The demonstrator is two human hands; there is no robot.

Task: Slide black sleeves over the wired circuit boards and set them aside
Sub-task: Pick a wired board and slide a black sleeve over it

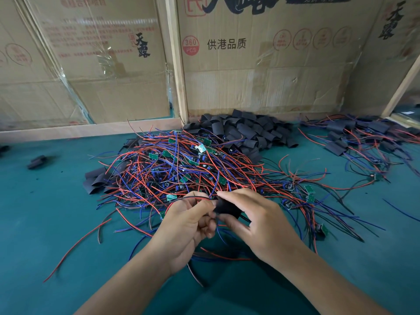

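Hands meet low over the near edge of a wire heap (181,173) on a green mat (45,223). Right hand (254,223) pinches a black sleeve (225,208) between thumb and forefinger; the sleeve lies just between the two sets of fingertips. Left hand (188,226) has its fingers curled around thin red and black leads (195,197) that arch from its fingertips toward the sleeve mouth. The board on those leads is hidden, so whether it is already inside the sleeve cannot be told.

Beyond the fingers, behind the heap, sits a sleeve pile (245,130); far to the right of the right hand lie finished pieces (354,137), sleeved and trailing wires. Loose boards (309,189) show green just past the right knuckles. Cartons (250,64) close off the back.

Handling, as judged: the sleeve looks light, soft and flattened, so it likely needs squeezing at its edges to open the mouth. Leads are limp and tangle readily; a grip close to the board, not far down the wires, should steer it best. Solder joints may be fragile under pulling.
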